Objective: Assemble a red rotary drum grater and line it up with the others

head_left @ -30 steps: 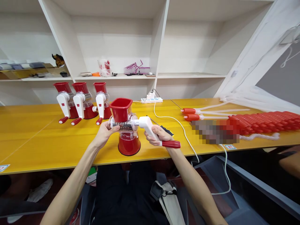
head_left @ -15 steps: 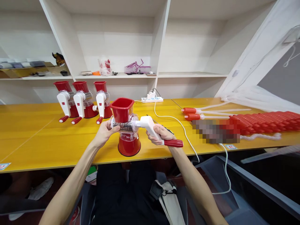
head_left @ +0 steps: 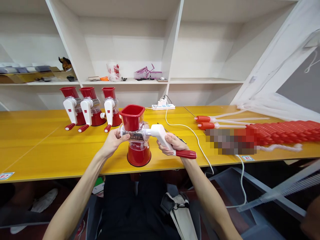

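Observation:
A red rotary grater (head_left: 139, 156) with a clear middle housing and a metal drum stands upright on the yellow table in front of me. My left hand (head_left: 111, 142) is closed around the left end of its drum housing, thumb across the front. My right hand (head_left: 172, 143) grips the white crank handle (head_left: 160, 134), whose shaft meets the right side of the housing. The crank slants down to the right and ends in a red knob (head_left: 186, 154). Whether the shaft is fully seated I cannot tell.
Three similar graters (head_left: 109, 108) stand at the back left. A power strip (head_left: 163, 107) with a white cable (head_left: 186, 125) lies behind. Red plastic pieces (head_left: 282, 132) are heaped at the right. White shelves (head_left: 207, 81) rise behind the yellow table (head_left: 62, 156).
Both hands keep their hold on the grater and crank. The view has shifted slightly. A clear ridged strip at the lower right has swung downward, and part of a person appears beside it.

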A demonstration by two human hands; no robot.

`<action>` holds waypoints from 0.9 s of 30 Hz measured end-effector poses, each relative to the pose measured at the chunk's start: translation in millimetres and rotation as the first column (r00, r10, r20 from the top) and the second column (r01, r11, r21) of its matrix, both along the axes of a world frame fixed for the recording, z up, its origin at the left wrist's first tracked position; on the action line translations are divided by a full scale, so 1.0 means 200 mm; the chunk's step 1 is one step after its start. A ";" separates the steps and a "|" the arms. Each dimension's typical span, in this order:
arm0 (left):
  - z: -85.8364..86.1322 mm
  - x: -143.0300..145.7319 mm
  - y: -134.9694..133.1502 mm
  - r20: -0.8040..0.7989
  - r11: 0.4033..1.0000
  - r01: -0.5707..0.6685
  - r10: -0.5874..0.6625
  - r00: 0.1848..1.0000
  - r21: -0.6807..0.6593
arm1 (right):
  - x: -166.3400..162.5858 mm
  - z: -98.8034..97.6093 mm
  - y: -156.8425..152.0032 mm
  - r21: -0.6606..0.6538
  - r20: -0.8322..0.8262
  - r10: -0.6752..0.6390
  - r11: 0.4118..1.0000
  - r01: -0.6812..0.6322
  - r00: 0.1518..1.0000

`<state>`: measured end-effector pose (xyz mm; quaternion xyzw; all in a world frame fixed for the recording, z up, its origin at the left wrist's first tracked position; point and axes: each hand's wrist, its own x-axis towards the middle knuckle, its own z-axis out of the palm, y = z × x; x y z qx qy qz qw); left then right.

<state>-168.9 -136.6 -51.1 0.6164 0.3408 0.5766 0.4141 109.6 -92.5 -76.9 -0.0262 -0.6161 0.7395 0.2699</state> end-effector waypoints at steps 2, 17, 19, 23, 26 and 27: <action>0.00 0.00 0.00 0.004 1.000 -0.002 0.002 1.000 0.002 | -0.01 -0.01 0.00 -0.018 -0.002 0.021 1.000 -0.021 1.000; -0.02 -0.01 0.02 -0.023 0.999 0.023 -0.024 0.999 -0.043 | 0.06 0.04 0.00 -0.016 -0.102 -0.021 1.000 0.019 0.995; -0.02 -0.01 0.02 -0.023 0.999 0.020 -0.021 1.000 -0.040 | 0.06 0.06 -0.02 -0.010 -0.093 -0.054 0.999 0.053 0.994; -0.01 0.00 0.01 -0.028 0.999 0.003 -0.004 1.000 -0.035 | 0.06 0.08 -0.04 -0.017 -0.039 -0.081 0.997 0.080 0.996; -0.01 0.01 0.00 -0.027 0.999 0.003 -0.004 1.000 -0.039 | 0.05 0.07 -0.03 -0.013 -0.008 -0.094 0.996 0.093 0.996; -0.01 0.01 0.00 -0.025 0.999 0.004 -0.005 1.000 -0.038 | 0.05 0.07 -0.02 -0.017 0.003 -0.099 0.995 0.099 0.995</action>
